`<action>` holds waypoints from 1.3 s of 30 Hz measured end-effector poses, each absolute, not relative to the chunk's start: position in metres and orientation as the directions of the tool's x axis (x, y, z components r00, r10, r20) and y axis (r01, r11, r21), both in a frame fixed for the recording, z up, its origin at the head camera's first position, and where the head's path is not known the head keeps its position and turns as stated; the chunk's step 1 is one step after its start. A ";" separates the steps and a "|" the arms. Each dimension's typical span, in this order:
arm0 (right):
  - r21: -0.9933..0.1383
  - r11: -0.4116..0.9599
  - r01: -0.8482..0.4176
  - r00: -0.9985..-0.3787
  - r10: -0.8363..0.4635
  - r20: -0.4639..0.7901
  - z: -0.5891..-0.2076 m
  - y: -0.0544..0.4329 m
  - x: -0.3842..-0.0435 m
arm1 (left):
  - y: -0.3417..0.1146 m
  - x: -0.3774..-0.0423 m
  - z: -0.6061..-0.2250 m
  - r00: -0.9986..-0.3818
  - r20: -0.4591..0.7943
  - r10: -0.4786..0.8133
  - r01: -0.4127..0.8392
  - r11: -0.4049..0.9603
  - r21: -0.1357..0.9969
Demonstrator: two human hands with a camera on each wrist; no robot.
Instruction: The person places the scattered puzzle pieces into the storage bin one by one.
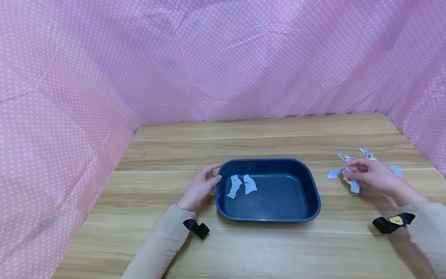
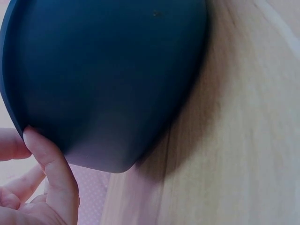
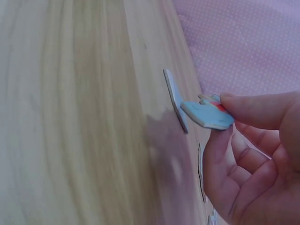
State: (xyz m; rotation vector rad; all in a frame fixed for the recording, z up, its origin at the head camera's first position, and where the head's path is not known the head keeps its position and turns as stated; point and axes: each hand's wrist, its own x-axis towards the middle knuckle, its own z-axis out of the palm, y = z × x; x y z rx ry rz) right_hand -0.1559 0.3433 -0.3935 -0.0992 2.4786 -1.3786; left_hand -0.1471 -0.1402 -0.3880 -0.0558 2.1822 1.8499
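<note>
My left hand [image 1: 200,188] grips the left rim of a dark blue plastic basin [image 1: 283,198]; in the left wrist view, thumb and finger pinch the basin's edge [image 2: 11,110]. Inside the basin, toward its left end, lie two pale puzzle pieces, one curved [image 1: 234,186] and one wider [image 1: 249,184]. To the right of the basin, my right hand [image 1: 378,178] pinches a light blue puzzle piece [image 3: 206,116] with a red patch between thumb and fingers. It is held up over the table, and part of its print is covered by the fingertips.
Around the right hand more printed puzzle pieces lie on the wooden table [image 1: 265,252]: one to the left [image 1: 333,173], two behind [image 1: 345,156] and one to the right [image 1: 395,170]. A pink dotted cloth [image 1: 223,62] hangs along the table's back and sides.
</note>
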 end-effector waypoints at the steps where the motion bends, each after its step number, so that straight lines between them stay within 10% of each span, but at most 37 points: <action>1: -0.836 0.543 0.084 -0.951 -0.206 -0.229 -0.393 0.342 -0.156 | -0.140 -0.147 -0.388 -0.960 -0.234 0.151 -0.206 0.181 0.962; 39: -0.990 -0.136 -0.021 -0.938 -0.340 0.066 -0.367 0.270 -0.168 | -0.140 -0.145 -0.386 -0.959 -0.244 0.141 -0.216 0.193 0.957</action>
